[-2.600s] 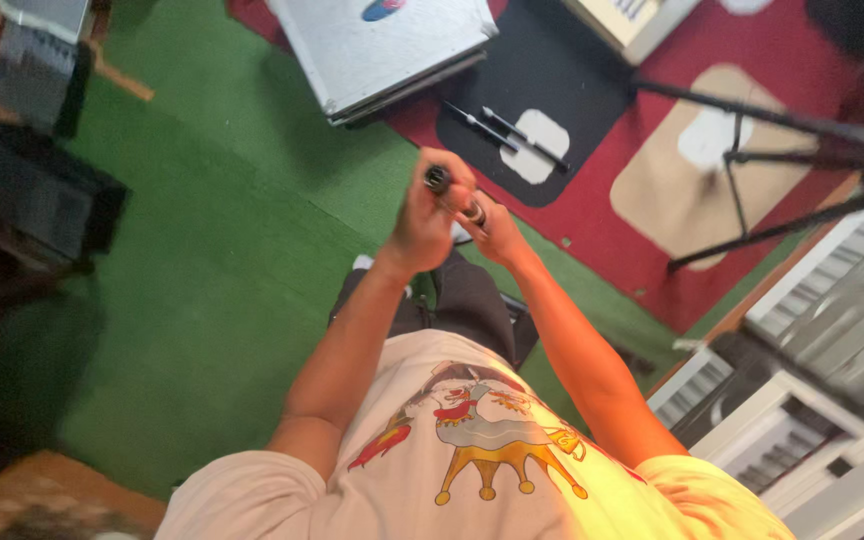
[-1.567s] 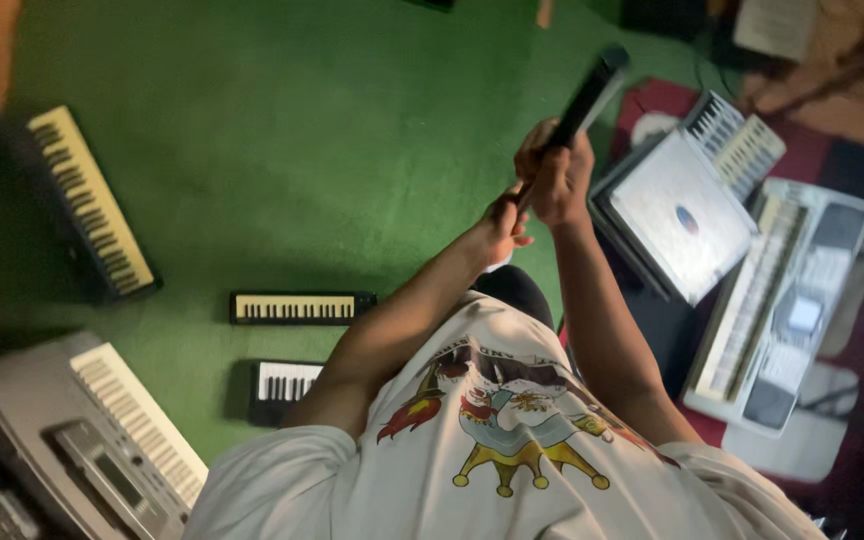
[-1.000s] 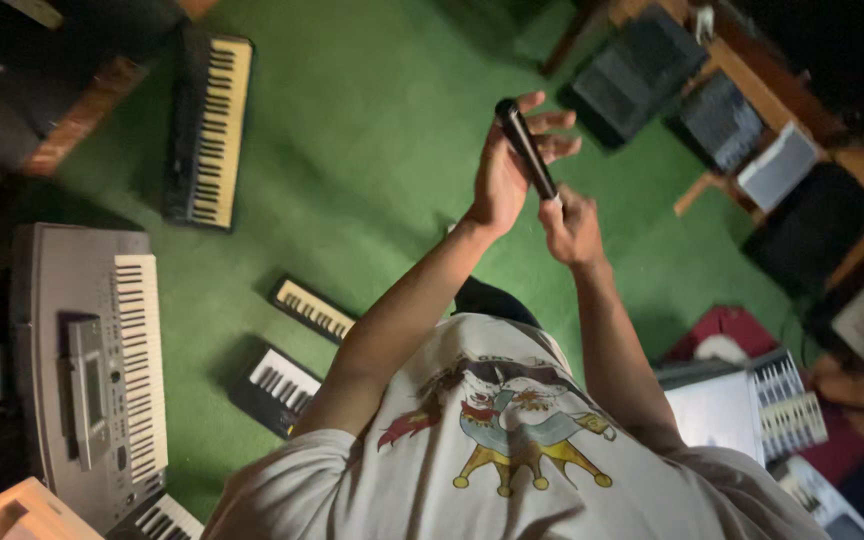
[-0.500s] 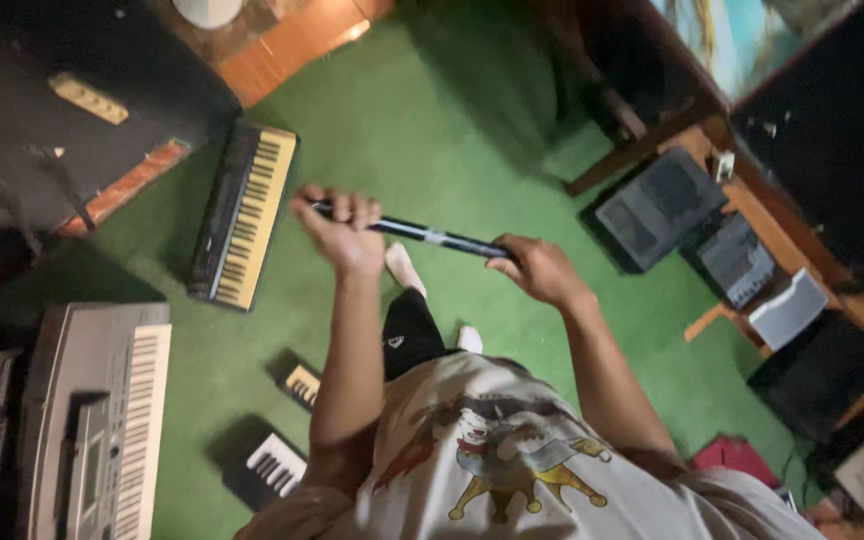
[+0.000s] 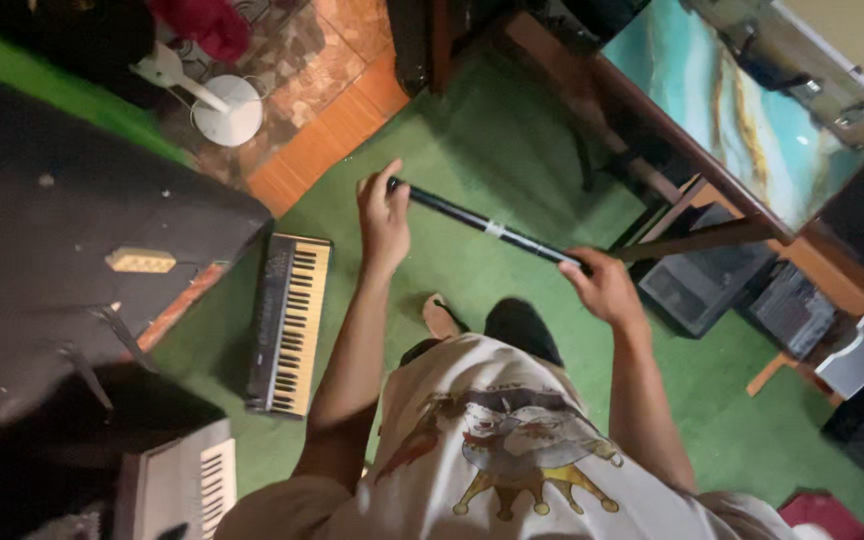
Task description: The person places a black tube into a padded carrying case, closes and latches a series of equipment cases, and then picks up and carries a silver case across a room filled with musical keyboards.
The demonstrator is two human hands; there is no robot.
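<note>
Cream cloth of my shirt [image 5: 512, 450] fills the near edge, and past it my left hand [image 5: 384, 215] and right hand [image 5: 604, 288] are each closed around one end of a black rod [image 5: 487, 227], held level in the air above the green carpet [image 5: 472, 150]. Beyond the left arm a small keyboard [image 5: 290, 320] lies flat on that carpet, with a white fan base [image 5: 229, 110] farther off on the tiled floor.

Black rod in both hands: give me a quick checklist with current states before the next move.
1. Left hand closed on one end of the black rod: ok.
2. Right hand closed on the other end: ok.
3. Rod clear of the wooden table edge: cannot tell.
4. Rod held above the keyboard on the green carpet, not touching: ok.
5. Pale band at rod's middle a joint: cannot tell.
</note>
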